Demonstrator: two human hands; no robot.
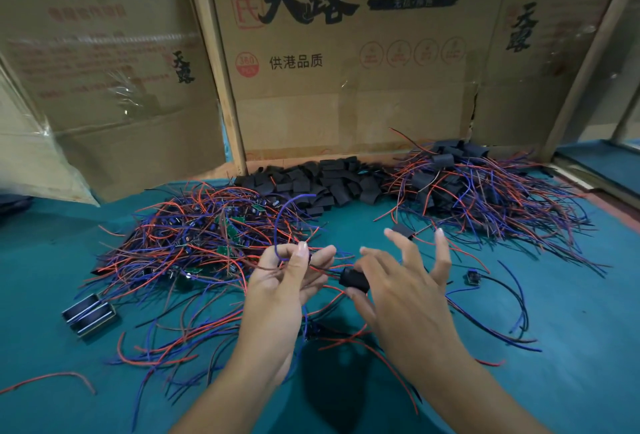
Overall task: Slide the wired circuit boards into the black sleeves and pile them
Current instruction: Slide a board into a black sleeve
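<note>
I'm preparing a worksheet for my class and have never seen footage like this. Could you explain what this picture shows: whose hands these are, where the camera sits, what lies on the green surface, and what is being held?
There is no machine here: a person works with bare hands, and the single picture comes from a camera worn on their head, looking forward and down. The left hand pinches thin wires. The right hand holds a black sleeve between thumb and forefinger, its other fingers spread. On the green table lie three heaps: bare wired circuit boards on the left, empty black sleeves at the back, and finished sleeved boards on the right. Cardboard boxes stand behind as a wall.
</note>
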